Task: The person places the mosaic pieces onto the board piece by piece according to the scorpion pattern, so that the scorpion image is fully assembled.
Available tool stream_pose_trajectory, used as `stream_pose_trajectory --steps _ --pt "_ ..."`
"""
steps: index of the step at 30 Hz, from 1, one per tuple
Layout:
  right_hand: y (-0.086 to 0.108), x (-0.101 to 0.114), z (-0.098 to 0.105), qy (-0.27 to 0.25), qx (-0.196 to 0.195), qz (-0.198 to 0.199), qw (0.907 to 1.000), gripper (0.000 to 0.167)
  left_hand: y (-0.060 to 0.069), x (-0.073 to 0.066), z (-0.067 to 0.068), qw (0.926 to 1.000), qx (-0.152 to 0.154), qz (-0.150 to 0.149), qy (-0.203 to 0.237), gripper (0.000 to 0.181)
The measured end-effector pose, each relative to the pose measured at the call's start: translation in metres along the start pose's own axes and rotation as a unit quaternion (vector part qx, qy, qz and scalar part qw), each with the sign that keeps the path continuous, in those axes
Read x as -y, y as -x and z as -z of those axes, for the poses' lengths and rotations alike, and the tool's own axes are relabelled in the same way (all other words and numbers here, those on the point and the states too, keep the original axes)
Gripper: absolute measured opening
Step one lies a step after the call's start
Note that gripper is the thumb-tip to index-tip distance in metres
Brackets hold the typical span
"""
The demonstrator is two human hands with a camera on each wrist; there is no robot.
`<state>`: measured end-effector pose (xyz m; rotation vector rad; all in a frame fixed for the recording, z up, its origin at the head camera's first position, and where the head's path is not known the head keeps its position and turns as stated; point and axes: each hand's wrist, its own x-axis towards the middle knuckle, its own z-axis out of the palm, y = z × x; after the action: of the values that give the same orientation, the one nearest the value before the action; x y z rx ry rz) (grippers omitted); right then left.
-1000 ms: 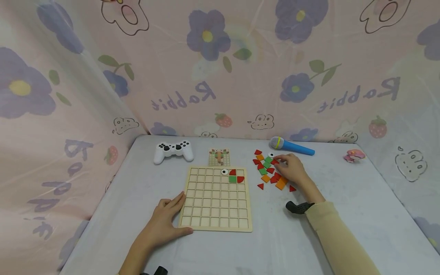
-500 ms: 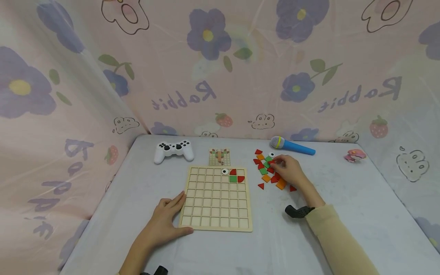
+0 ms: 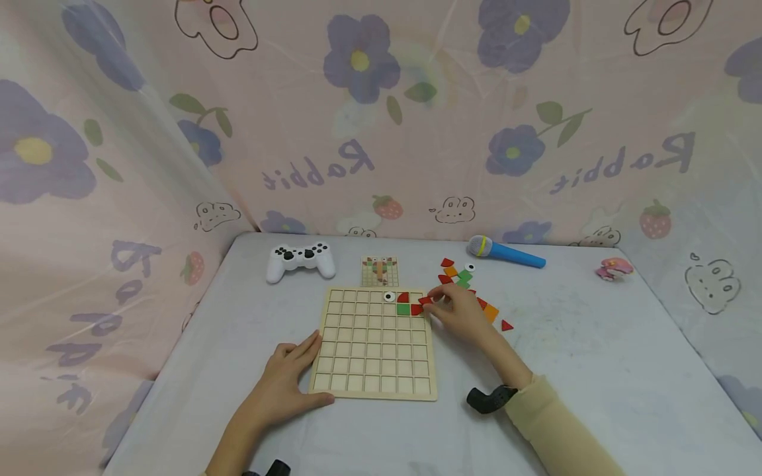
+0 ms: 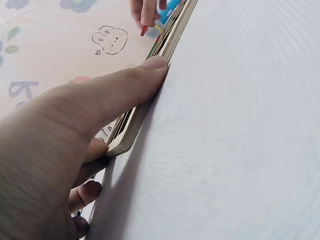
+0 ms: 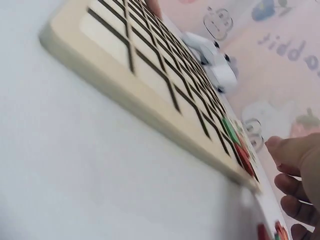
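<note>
A wooden grid board (image 3: 366, 350) lies flat on the table. My left hand (image 3: 282, 383) rests at its near left corner, straight fingers along the left edge and thumb against the near edge; the left wrist view shows the thumb (image 4: 125, 90) on the rim. Over the board's far right corner, my right hand (image 3: 461, 312) pinches a small red piece (image 3: 425, 300), its exact shape unclear. Set in the top rows are a round eye piece (image 3: 389, 297), a red quarter-circle (image 3: 403, 298), a green square (image 3: 403, 309) and another red piece (image 3: 416, 310), partly covered.
Loose red, green and orange pieces (image 3: 491, 313) lie right of the board, partly behind my right hand. A small pattern card (image 3: 379, 272) stands beyond the board. Farther back are a white game controller (image 3: 300, 261), a blue toy microphone (image 3: 514, 255) and a pink object (image 3: 613, 268).
My right hand has picked a red piece from the loose pile and carried it left to the board's far right corner. The left hand and the board have stayed put.
</note>
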<state>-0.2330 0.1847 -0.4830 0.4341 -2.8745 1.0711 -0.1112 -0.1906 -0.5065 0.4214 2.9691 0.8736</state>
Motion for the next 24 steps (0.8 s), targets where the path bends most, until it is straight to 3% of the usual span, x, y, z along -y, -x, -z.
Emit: stream_pose_trajectory --steps 11,17,24 --pt "-0.006 0.03 -0.036 -0.002 0.049 0.052 0.9975 0.026 -0.001 0.0 0.0 1.0 0.009 -0.001 -0.001 0.109" --pt "-0.01 0.036 -0.043 0.039 0.04 0.113 0.992 0.025 -0.001 -0.001 0.001 0.9999 0.012 0.001 0.001 0.109" --pt "-0.012 0.036 -0.046 0.049 0.036 0.133 0.9893 0.024 -0.001 0.001 -0.001 1.0 0.0 -0.001 -0.001 0.109"
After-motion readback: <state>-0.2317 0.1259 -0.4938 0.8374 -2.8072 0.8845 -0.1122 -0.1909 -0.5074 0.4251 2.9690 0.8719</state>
